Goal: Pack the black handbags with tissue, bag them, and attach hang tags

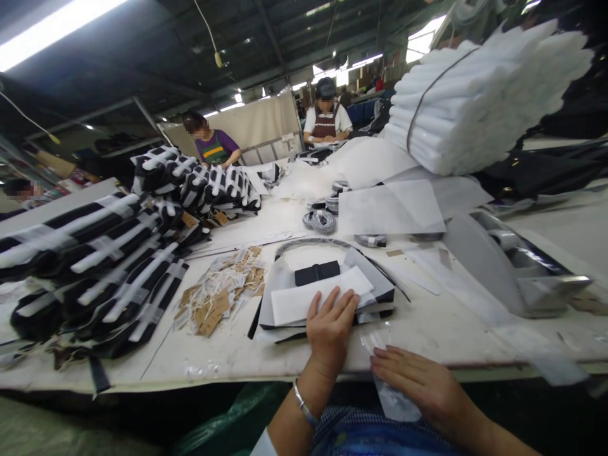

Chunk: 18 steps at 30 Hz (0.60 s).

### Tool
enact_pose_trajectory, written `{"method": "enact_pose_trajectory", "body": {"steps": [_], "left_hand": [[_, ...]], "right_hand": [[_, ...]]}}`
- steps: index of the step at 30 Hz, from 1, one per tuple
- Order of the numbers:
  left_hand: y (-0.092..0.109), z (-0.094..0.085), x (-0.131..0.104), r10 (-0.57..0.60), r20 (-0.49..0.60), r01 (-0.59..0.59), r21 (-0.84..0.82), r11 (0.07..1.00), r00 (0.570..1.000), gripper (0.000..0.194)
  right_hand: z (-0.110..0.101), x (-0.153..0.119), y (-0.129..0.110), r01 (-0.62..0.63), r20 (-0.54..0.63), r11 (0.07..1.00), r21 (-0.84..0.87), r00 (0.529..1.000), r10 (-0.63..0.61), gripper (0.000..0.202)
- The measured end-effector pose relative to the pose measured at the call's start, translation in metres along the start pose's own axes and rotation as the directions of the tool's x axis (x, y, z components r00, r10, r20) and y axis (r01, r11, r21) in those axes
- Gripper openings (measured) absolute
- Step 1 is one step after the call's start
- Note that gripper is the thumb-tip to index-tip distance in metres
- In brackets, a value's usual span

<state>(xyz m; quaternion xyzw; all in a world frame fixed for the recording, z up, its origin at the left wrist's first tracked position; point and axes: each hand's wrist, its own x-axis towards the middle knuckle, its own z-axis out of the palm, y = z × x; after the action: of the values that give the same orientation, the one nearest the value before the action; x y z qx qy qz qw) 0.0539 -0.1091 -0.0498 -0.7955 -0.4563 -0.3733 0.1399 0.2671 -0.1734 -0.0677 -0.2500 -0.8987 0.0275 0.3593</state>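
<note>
Black bag (327, 297) flat near table (427, 329) edge, white paper sheet (313, 296) across it, wrapping apparently just begun.
Left hand (331, 326) open, palm pressing sheet; right hand (420, 380) flat on clear plastic sleeve (387, 380), gripping nothing. Bag not yet sleeved; wrapped black-and-white bundles (104, 266) heaped further left.

We cannot see what lies under our left hand (331, 327), whose palm covers part of the white sheet (304, 299) and the black bag (327, 297) beneath it. Our right hand (418, 380) hides much of the clear plastic sleeve (392, 396), and both forearms run off the bottom edge. The printing on the paper tags (221, 297) is too small to read. The white stack (479, 95) is cut off at the top, and the far workers' faces are blurred.
</note>
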Motion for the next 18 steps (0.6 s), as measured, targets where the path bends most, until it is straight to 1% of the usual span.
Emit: {"method": "enact_pose_trajectory", "body": {"steps": [4,8,10,13,15,18], "left_hand": [[0.0,0.0,-0.001,0.004,0.016,-0.004,-0.005,1.0,1.0,0.03],[0.001,0.001,-0.002,0.008,-0.004,-0.008,-0.012,1.0,1.0,0.029],[0.0,0.001,-0.003,0.021,-0.013,-0.021,-0.016,1.0,1.0,0.028],[0.0,0.0,-0.004,0.036,-0.018,-0.037,-0.019,0.999,0.999,0.027],[0.0,0.0,-0.004,0.034,-0.031,-0.035,-0.029,0.999,0.999,0.026],[0.001,0.001,-0.004,0.021,-0.06,-0.024,-0.053,0.998,0.998,0.024]], "right_hand": [[-0.012,0.011,-0.005,0.043,0.04,0.999,-0.029,0.998,-0.041,0.035],[-0.03,0.036,0.007,0.038,0.023,0.999,0.01,0.999,-0.038,0.033],[-0.039,0.053,0.017,0.025,0.043,0.999,0.033,0.999,-0.026,0.034],[-0.046,0.079,0.037,-0.049,0.061,0.998,0.04,0.997,0.047,0.041],[-0.045,0.094,0.053,-0.127,0.075,0.991,0.033,0.989,0.124,0.046],[-0.035,0.109,0.075,-0.197,0.162,0.979,0.051,0.969,0.187,0.047]]}}
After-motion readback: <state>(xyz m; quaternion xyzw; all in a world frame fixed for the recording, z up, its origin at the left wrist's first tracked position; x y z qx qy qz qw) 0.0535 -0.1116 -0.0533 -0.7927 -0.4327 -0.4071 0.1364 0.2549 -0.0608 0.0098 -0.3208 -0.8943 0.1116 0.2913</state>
